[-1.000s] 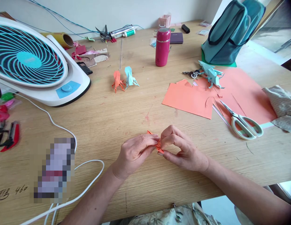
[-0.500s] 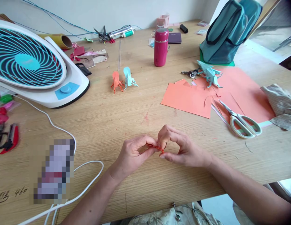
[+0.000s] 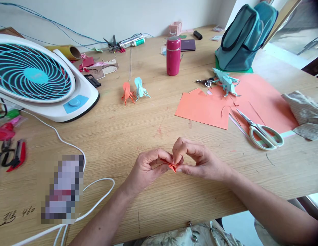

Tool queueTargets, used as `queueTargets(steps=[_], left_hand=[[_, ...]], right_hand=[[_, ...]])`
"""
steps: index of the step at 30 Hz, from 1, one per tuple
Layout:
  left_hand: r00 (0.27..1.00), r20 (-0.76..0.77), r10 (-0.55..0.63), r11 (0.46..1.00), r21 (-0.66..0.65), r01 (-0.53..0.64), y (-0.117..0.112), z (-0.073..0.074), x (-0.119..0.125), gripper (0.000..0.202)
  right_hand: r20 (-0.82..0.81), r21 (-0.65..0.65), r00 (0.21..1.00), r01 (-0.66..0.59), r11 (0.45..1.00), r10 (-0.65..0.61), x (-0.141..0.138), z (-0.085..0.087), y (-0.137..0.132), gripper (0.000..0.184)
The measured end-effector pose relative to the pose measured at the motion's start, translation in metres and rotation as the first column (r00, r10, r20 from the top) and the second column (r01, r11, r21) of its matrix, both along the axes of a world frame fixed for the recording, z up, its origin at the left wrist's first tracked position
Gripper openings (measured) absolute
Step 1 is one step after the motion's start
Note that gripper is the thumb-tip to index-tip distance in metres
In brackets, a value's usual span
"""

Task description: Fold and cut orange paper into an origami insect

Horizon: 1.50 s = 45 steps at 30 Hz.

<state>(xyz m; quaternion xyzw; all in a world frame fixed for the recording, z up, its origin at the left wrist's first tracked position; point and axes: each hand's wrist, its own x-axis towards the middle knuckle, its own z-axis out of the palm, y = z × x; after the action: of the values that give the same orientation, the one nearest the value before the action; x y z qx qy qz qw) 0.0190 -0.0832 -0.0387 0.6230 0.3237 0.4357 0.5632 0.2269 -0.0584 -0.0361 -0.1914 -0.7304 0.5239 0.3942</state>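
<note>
Both my hands meet near the front edge of the wooden table [image 3: 118, 130]. My left hand [image 3: 146, 169] pinches one side of a small folded orange paper piece [image 3: 171, 166]. My right hand [image 3: 197, 160] pinches its other side with thumb and forefinger. Most of the paper is hidden between my fingers. Farther back stand a finished orange origami figure [image 3: 126, 93] and a light blue origami figure [image 3: 140, 88]. Another blue origami figure [image 3: 225, 82] sits on the orange paper sheets [image 3: 207, 109] at the right.
Scissors [image 3: 261, 131] lie on the orange sheets. A white and teal fan [image 3: 38, 78] stands at the left, its white cable [image 3: 71, 147] running to the front. A pink bottle [image 3: 173, 56], a teal bag [image 3: 243, 37], keys [image 3: 206, 82], a grey cloth [image 3: 305, 114] and red tools [image 3: 12, 157] lie around.
The orange paper, sticking out above my left fingers a second ago, is now folded tighter and almost hidden between both pinches. My hands stayed in about the same place.
</note>
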Motion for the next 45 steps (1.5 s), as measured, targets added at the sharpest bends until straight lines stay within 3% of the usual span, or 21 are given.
queueTargets(steps=[5,16,22,32,39,45], left_hand=[[0.999,0.002,-0.035,0.999,-0.033,0.035,0.0,0.0,-0.001,0.019],[1.0,-0.018,-0.025,0.999,-0.031,0.024,0.0,-0.001,-0.001,0.016],[0.998,-0.033,0.055,0.997,-0.056,-0.057,0.0,0.003,0.005,0.01],[0.994,0.004,0.11,0.942,-0.319,-0.103,-0.004,0.012,0.012,0.018],[0.993,0.008,0.12,0.931,-0.348,-0.11,-0.006,0.015,0.014,0.018],[0.993,0.027,0.114,0.944,-0.316,-0.1,-0.007,0.013,0.014,0.016]], right_hand=[[0.026,0.086,1.0,0.005,0.996,-0.007,0.002,0.006,-0.001,0.005],[0.036,0.088,0.999,-0.009,0.996,0.006,0.002,0.004,-0.002,0.004],[0.021,-0.035,1.0,0.008,0.999,-0.008,0.001,-0.001,0.0,0.006],[-0.004,-0.243,1.0,0.014,0.97,-0.015,-0.003,-0.01,-0.002,0.009],[-0.111,-0.299,0.994,-0.027,0.954,-0.006,-0.005,-0.012,-0.001,0.008],[-0.144,-0.293,0.988,0.015,0.956,-0.059,-0.007,-0.01,0.0,0.007]])
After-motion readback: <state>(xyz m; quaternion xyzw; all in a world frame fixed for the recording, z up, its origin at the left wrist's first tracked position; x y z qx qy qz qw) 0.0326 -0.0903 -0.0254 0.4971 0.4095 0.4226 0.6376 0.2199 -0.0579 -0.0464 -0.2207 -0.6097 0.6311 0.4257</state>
